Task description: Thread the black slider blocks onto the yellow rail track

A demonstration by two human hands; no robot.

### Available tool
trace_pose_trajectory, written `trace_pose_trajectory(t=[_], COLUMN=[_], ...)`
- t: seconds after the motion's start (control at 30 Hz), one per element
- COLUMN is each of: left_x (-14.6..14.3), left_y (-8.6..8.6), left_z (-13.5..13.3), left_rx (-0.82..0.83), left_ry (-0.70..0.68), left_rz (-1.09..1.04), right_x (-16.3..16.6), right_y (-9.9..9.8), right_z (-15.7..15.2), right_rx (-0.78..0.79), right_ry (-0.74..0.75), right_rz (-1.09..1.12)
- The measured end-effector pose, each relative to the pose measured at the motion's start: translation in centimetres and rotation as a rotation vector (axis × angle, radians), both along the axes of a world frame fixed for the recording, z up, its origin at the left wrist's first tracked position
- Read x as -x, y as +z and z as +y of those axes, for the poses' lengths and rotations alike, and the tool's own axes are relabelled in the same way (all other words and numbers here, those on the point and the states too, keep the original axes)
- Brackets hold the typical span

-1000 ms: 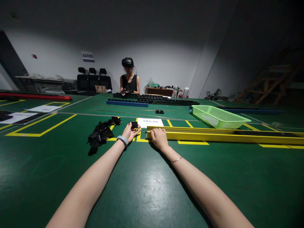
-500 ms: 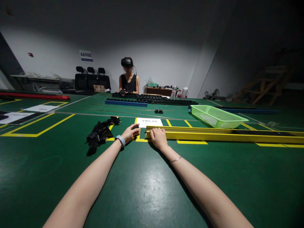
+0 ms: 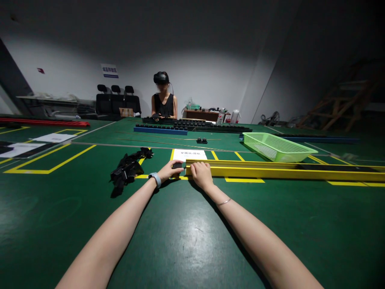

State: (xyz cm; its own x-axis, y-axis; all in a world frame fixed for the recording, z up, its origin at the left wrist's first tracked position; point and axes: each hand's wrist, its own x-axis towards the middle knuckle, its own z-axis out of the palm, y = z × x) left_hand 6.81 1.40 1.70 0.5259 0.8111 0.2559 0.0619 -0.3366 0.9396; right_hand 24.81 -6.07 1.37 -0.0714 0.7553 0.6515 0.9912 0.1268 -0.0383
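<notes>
My left hand (image 3: 169, 171) pinches a small black block (image 3: 177, 165) and holds it right at the left end of a long yellow rail (image 3: 282, 172) that lies across the green table. My right hand (image 3: 201, 174) is closed over that same end of the rail and steadies it. A pile of several more black blocks (image 3: 128, 170) lies just left of my left wrist. A white label sheet (image 3: 189, 155) sits behind both hands.
A green plastic basket (image 3: 275, 147) stands behind the rail at the right. Two black blocks (image 3: 201, 140) lie farther back. Across the table a person (image 3: 164, 100) in a headset handles black parts on a blue rail (image 3: 161, 130). Yellow tape lines (image 3: 48, 160) mark the surface.
My left hand has brought the black block down and to the right, from above the tape line to the rail's left end. My right hand has stayed on the rail.
</notes>
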Motion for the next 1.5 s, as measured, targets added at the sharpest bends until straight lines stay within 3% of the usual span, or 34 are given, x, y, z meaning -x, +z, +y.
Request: trace_pose_trajectory(t=[0.23, 0.4, 0.73, 0.97, 1.07, 1.5], left_x=[-0.9, -1.0, -1.8, -1.9, -1.9, -1.8], left_y=[-1.4, -1.4, -1.4, -1.5, -1.4, -1.3], left_z=[0.7, 0.6, 1.7, 2.5, 2.2, 1.5], left_rx=[-0.252, -0.354, -0.350, -0.180, -0.139, -0.394], left_ry=[0.065, 0.153, 0.042, -0.053, -0.028, 0.051], left_rz=[0.142, 0.178, 0.173, 0.094, 0.079, 0.119], right_x=[0.0, 0.0, 0.1, 0.0, 0.0, 0.1], right_y=[0.1, 0.1, 0.0, 0.1, 0.2, 0.2], right_z=[-0.1, -0.1, 0.0, 0.2, 0.2, 0.2], right_rx=[-0.005, -0.021, -0.046, -0.038, -0.029, -0.010], right_ry=[-0.002, 0.001, -0.002, -0.003, 0.005, 0.005], right_rz=[-0.021, -0.020, -0.027, 0.003, 0.012, 0.015])
